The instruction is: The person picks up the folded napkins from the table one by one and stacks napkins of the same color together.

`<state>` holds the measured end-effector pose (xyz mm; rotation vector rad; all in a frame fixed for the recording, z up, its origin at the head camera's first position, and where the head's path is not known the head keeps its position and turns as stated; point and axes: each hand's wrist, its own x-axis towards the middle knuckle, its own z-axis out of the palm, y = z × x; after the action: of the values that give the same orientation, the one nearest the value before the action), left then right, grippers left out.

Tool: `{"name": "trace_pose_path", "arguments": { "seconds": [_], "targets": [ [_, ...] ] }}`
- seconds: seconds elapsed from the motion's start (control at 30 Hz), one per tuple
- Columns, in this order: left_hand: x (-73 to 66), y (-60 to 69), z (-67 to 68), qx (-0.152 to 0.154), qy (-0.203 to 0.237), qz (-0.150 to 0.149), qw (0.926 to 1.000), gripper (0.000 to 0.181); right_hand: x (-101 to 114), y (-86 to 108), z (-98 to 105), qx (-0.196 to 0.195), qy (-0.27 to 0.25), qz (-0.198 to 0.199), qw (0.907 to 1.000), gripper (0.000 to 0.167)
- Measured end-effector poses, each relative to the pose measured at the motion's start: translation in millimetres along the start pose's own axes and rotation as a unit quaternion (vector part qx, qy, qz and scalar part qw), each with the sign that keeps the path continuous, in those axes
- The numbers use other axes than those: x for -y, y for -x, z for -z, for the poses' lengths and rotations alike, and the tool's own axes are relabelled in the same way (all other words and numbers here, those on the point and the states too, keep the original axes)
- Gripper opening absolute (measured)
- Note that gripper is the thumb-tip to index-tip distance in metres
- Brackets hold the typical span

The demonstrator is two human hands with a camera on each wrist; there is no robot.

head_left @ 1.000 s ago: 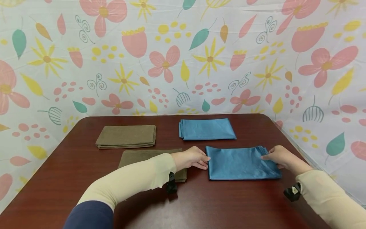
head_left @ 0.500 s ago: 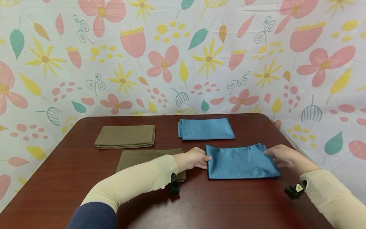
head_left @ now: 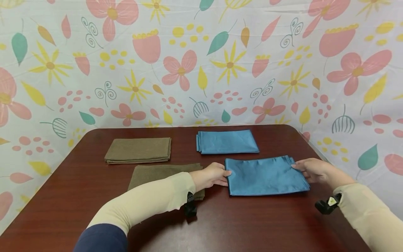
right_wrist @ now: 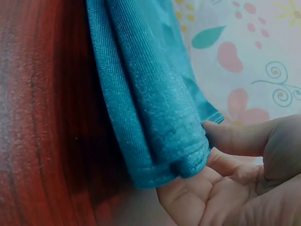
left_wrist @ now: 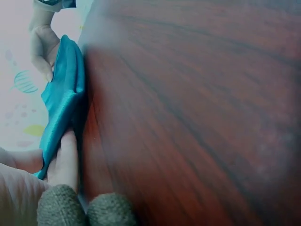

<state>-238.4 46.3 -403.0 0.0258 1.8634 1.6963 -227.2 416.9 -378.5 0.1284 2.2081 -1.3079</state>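
A folded blue cloth (head_left: 261, 176) with a satin sheen is held between both hands, slightly off the table at its right end. My left hand (head_left: 213, 175) pinches its left edge, thumb on top and fingers beneath, as the left wrist view also shows on the cloth (left_wrist: 66, 94). At the right edge my right hand (head_left: 315, 170) pinches the layered end between thumb and fingers. In the right wrist view the folded layers of the cloth (right_wrist: 155, 94) hang beside the thumb (right_wrist: 240, 137).
Behind lies another folded blue cloth (head_left: 228, 142). A folded brown cloth (head_left: 138, 149) lies at the back left, and a second brown cloth (head_left: 148, 174) is partly hidden under the left forearm. The dark red table (head_left: 239, 224) meets a flowered curtain (head_left: 201, 63).
The blue cloth's right end has risen a little off the table. My right hand has shifted slightly right and now has its fingers under the edge.
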Motion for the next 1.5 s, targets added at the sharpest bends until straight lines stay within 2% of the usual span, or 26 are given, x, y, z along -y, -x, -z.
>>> {"name": "trace_pose_path", "arguments": {
  "seconds": [0.03, 0.17, 0.27, 0.47, 0.6, 0.73, 0.83, 0.9, 1.0, 1.1, 1.27, 1.4, 1.47, 1.5],
  "targets": [
    [-0.3, 0.9, 0.5, -0.002, 0.003, -0.001, 1.0000, 0.010, 1, 0.5, 0, 0.001, -0.003, 0.000, 1.0000, 0.077],
    [-3.6, 5.3, 3.3, -0.008, 0.003, -0.009, 0.9999, 0.041, 6, 3.4, 0, 0.013, -0.009, 0.005, 0.9999, 0.079],
    [-7.8, 8.4, 5.8, -0.010, -0.001, -0.017, 0.9998, 0.053, 10, 4.4, 0, 0.018, -0.012, 0.010, 0.9997, 0.080],
    [-11.5, 7.2, 9.8, -0.014, -0.013, -0.022, 0.9996, 0.043, 16, 5.4, 2, 0.035, -0.002, 0.009, 0.9993, 0.079],
    [-11.0, 5.4, 10.9, -0.022, -0.017, -0.029, 0.9992, 0.035, 19, 6.1, 4, 0.033, -0.009, 0.005, 0.9994, 0.081],
    [-11.7, 4.5, 12.0, -0.019, -0.019, -0.037, 0.9990, 0.008, 24, 5.9, 5, 0.029, -0.027, 0.002, 0.9992, 0.082],
    [-13.6, 4.3, 14.4, -0.018, -0.020, -0.045, 0.9986, 0.015, 30, 5.3, 5, 0.030, -0.033, 0.005, 0.9990, 0.083],
    [-15.3, 4.8, 16.6, -0.022, -0.020, -0.048, 0.9984, 0.009, 36, 4.2, 4, 0.030, -0.036, 0.006, 0.9989, 0.084],
    [-17.7, 5.0, 20.2, -0.031, -0.016, -0.048, 0.9982, 0.038, 44, 1.5, 3, 0.030, -0.042, 0.009, 0.9986, 0.083],
    [-19.8, 4.5, 23.3, -0.037, -0.015, -0.047, 0.9981, 0.046, 50, -2.2, 1, 0.033, -0.046, 0.014, 0.9983, 0.079],
    [-24.9, 2.3, 28.5, -0.049, -0.018, -0.052, 0.9973, 0.039, 59, -7.7, 0, 0.036, -0.044, 0.018, 0.9982, 0.080],
    [-31.0, 0.6, 36.2, -0.061, -0.039, -0.070, 0.9949, 0.011, 69, -11.5, 0, 0.030, -0.040, 0.015, 0.9986, 0.081],
    [-34.9, 0.2, 40.8, -0.065, -0.055, -0.079, 0.9932, 0.019, 74, -13.6, 0, 0.027, -0.036, 0.017, 0.9988, 0.083],
    [-37.0, 0.4, 43.2, -0.067, -0.061, -0.083, 0.9924, 0.018, 76, -14.7, 1, 0.025, -0.036, 0.017, 0.9989, 0.083]
  ]
}}
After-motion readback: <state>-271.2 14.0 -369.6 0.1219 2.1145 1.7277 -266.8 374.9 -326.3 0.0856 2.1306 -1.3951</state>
